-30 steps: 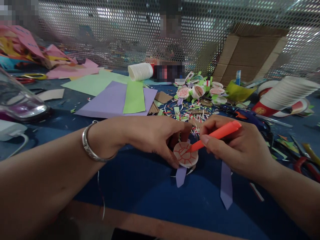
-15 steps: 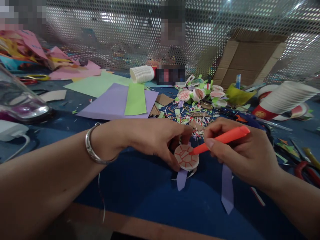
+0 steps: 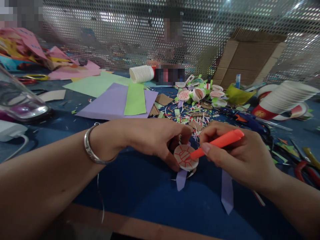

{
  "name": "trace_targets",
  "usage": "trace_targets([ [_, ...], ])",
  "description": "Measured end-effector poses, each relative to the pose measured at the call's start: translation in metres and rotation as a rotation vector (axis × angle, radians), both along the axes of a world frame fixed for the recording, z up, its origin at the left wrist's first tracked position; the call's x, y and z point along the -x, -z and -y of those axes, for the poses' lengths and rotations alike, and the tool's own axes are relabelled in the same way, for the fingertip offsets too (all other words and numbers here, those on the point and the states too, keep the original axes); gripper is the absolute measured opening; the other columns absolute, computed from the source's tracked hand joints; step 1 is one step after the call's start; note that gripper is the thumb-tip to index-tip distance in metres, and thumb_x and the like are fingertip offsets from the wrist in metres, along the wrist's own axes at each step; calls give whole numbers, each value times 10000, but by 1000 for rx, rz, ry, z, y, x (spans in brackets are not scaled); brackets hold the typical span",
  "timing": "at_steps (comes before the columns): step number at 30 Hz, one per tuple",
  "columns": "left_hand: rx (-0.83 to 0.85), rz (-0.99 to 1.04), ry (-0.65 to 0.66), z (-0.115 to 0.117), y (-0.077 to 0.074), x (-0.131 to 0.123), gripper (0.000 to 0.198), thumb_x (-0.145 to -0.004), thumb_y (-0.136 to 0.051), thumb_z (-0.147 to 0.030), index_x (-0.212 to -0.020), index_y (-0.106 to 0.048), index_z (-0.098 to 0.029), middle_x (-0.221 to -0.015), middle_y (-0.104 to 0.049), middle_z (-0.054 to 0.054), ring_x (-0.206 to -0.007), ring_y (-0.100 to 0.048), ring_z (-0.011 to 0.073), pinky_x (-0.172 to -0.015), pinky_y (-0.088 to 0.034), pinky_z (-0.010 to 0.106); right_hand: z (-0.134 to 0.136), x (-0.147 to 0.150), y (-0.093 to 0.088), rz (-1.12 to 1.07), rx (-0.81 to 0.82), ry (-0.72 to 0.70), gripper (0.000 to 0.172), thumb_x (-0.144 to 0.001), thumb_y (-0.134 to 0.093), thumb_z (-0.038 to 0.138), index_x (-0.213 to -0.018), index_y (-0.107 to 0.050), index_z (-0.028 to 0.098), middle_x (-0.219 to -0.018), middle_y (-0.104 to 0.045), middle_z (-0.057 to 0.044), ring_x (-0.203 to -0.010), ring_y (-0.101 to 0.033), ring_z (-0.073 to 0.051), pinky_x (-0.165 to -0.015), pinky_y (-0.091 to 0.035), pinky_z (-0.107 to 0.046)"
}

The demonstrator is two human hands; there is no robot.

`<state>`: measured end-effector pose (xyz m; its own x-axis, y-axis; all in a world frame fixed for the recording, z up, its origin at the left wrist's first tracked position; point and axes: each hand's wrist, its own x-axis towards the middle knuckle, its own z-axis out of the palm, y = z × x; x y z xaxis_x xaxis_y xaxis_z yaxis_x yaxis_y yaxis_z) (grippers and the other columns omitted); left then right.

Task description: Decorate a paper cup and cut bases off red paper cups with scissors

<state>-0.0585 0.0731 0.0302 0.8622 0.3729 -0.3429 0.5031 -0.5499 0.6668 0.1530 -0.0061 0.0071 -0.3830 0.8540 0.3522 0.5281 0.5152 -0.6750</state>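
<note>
My left hand (image 3: pixel 157 136) pinches a small white paper disc (image 3: pixel 184 156) marked with red lines, holding it just above the blue table (image 3: pixel 140 190). A silver bangle (image 3: pixel 90 146) sits on that wrist. My right hand (image 3: pixel 235 153) grips an orange marker (image 3: pixel 217 142) whose tip rests on the disc's right side. A purple paper strip (image 3: pixel 181 179) hangs below the disc, and a second purple strip (image 3: pixel 227 192) lies beside it under my right hand.
Purple (image 3: pixel 112 103) and green (image 3: pixel 135 99) paper sheets lie behind my hands. Decorated discs (image 3: pixel 197 91) and paper scraps (image 3: pixel 192 115) sit further back. Stacked paper cups (image 3: pixel 285 95) and scissors (image 3: pixel 306 166) are at right, a glass jar (image 3: pixel 17 98) at left, a perforated screen (image 3: pixel 125 30) behind.
The marker tip has shifted across the disc and more red lines show on it. My left hand keeps its pinch on the disc in the same spot.
</note>
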Motion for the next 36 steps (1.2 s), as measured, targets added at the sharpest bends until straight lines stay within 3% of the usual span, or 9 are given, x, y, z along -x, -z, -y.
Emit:
trace_targets([
  [16,30,11,2,0,1,0,485,-714,-826,-412,-1058,-541,-223,-868,-668,-23,-737,-615,147,-606,-406,243,0,-4,1,-8,-12,90,120,-863,-591,150,-760,-605,209,-630,-585,39,-497,-504,-95,-474,-401,-250],
  [27,-40,-26,-3,0,0,0,527,-712,-813,-443,-1118,-562,-221,-914,-683,-20,-711,-580,130,-614,-357,246,-4,0,2,32,-81,33,98,-888,-587,161,-807,-618,205,-677,-594,44,-561,-531,-93,-528,-405,-254],
  [36,0,-18,-13,0,0,1,487,-708,-808,-453,-1063,-556,-234,-871,-661,-21,-709,-597,149,-578,-366,258,-1,-4,1,41,-51,23,125,-849,-586,144,-756,-583,228,-648,-574,35,-550,-509,-121,-521,-378,-285],
])
